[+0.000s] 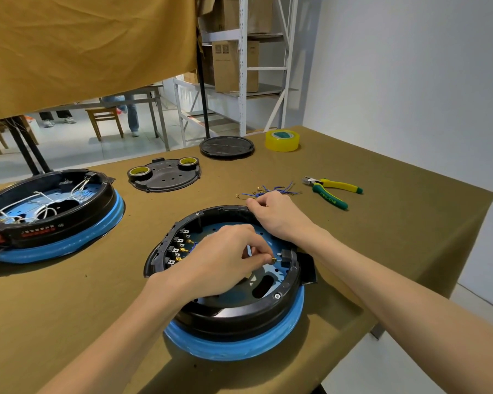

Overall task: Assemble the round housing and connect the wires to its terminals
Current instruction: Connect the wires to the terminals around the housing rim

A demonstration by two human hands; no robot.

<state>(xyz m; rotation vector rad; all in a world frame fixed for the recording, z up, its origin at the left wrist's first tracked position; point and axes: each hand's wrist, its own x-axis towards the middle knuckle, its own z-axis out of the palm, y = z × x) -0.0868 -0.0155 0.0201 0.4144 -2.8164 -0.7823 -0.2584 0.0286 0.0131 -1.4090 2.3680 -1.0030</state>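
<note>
Fingers (pixel 264 258) of left hand (pixel 225 260) pinch brass connector (pixel 273 261) beside terminal (pixel 284 257) inside housing (pixel 239 317); right hand (pixel 276 214) fingers curled on far rim.

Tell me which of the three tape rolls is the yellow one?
The big roll at the table's far edge, beside the round black lid. The other two rolls are smaller, black, and sit on the black plate.

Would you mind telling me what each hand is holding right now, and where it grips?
The left hand pinches a brass wire connector by its rear end. The right hand rests on the round housing rim; whether it holds anything cannot be told.
</note>
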